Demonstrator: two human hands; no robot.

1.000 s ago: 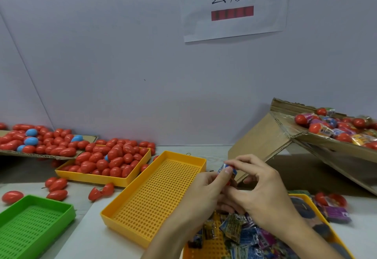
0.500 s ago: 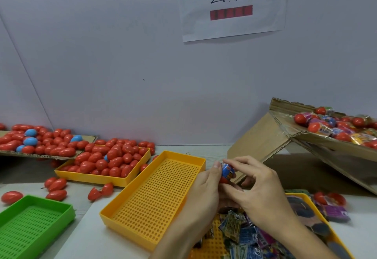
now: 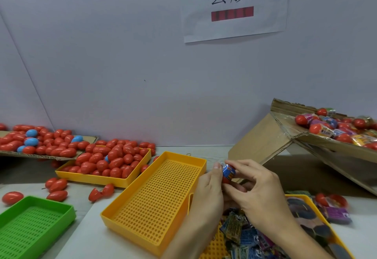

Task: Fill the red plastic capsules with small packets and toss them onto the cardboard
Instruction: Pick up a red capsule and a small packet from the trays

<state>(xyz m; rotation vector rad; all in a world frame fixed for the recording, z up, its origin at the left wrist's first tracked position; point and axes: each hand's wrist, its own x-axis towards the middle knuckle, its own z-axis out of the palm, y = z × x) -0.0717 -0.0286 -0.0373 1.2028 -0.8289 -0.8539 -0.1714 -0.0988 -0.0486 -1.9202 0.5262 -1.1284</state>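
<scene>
A red capsule sits between both hands just right of centre, at about 4 o'clock in the view, with a blue packet bulging from its top. The left hand holds the capsule from the 9 o'clock side, its grip curled round the red shell with the thumb up against the packet. The right hand comes in from 3 o'clock, its grip pinching the packet between thumb and forefinger; whether the packet is partly seated inside is hard to tell.

Directly below the hands, at 6 o'clock, a yellow tray of packets holds a jumble of small wrappers. At 9 o'clock from the hands lies an empty perforated yellow tray, and beyond it, toward 10 o'clock, a yellow tray of red capsules. A green tray sits at 8 o'clock on the counter. The flat cardboard piled with closed capsules lies far at 9 o'clock. At 2 o'clock a tilted cardboard box carries capsules and packets.
</scene>
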